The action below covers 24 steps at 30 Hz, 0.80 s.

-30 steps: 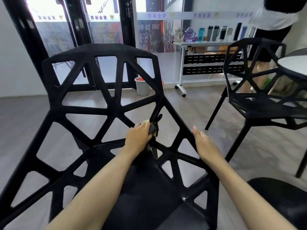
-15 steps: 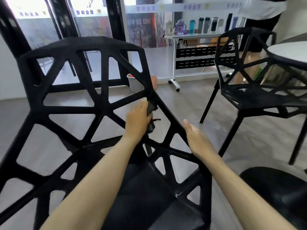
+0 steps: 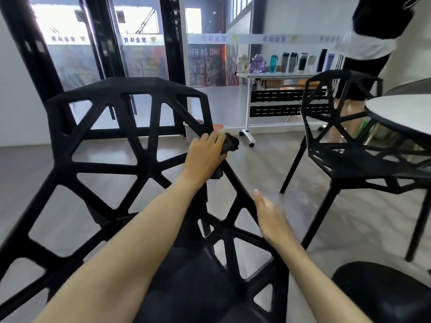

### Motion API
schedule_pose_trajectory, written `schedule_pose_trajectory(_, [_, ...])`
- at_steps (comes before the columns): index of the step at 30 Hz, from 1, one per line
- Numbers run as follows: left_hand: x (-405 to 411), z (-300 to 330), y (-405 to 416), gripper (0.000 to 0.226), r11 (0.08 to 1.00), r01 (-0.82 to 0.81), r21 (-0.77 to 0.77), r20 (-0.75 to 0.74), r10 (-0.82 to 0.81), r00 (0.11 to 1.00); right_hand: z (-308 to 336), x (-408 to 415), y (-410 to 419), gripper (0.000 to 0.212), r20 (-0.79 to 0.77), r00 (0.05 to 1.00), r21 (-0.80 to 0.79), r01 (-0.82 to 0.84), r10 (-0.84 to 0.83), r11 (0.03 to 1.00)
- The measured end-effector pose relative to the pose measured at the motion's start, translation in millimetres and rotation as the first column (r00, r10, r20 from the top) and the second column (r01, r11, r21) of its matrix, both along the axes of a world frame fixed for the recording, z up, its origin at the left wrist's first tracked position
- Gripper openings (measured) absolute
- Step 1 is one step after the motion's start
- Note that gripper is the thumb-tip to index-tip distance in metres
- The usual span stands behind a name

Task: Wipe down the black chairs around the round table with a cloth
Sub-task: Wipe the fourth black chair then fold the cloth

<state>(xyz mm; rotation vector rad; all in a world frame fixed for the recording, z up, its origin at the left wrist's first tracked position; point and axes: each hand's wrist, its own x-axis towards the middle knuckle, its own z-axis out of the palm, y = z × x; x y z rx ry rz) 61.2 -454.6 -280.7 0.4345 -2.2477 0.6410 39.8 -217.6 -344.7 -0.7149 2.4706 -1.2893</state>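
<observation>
A black lattice chair fills the foreground, its backrest facing me. My left hand grips a dark cloth and presses it against the right edge of the backrest, at mid height. My right hand rests on the chair's right armrest bar with straight fingers and holds nothing. A second black chair stands at the right beside the round white table.
A person stands behind the second chair at the upper right. A white rolling shelf with several bottles stands at the back. Small bins sit on the floor by the glass doors. A black round seat lies at the lower right.
My left hand has slid the cloth upward along the right edge of the backrest. My right hand has stayed on the armrest bar. The view has tilted up.
</observation>
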Motion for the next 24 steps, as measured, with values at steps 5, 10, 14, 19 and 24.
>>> schedule_pose_trajectory(5, [-4,-14,-16,0.049,0.999,-0.043,-0.023,0.04,0.044,0.998,-5,-5,-2,0.067,-0.044,0.999,0.002,-0.002,0.002,1.0])
schedule_pose_trajectory(10, [17,-30,-31,0.052,0.991,-0.125,0.046,0.026,0.123,0.992,-7,-8,-2,0.07,-0.018,1.0,0.012,-0.007,0.007,1.0])
schedule_pose_trajectory(14, [50,-48,-44,0.048,0.958,-0.224,0.177,-0.006,0.229,0.973,-7,-8,-2,0.07,-0.032,0.999,0.014,-0.003,0.004,1.0])
schedule_pose_trajectory(19, [106,-74,-67,0.049,0.899,-0.331,0.286,0.09,0.318,0.944,-6,-7,-3,0.071,-0.02,1.0,0.027,0.012,-0.012,1.0])
schedule_pose_trajectory(24, [136,-75,-64,0.043,0.8,-0.408,0.441,0.263,0.32,0.91,-7,-3,-3,0.071,-0.075,0.997,0.052,0.032,-0.028,0.998])
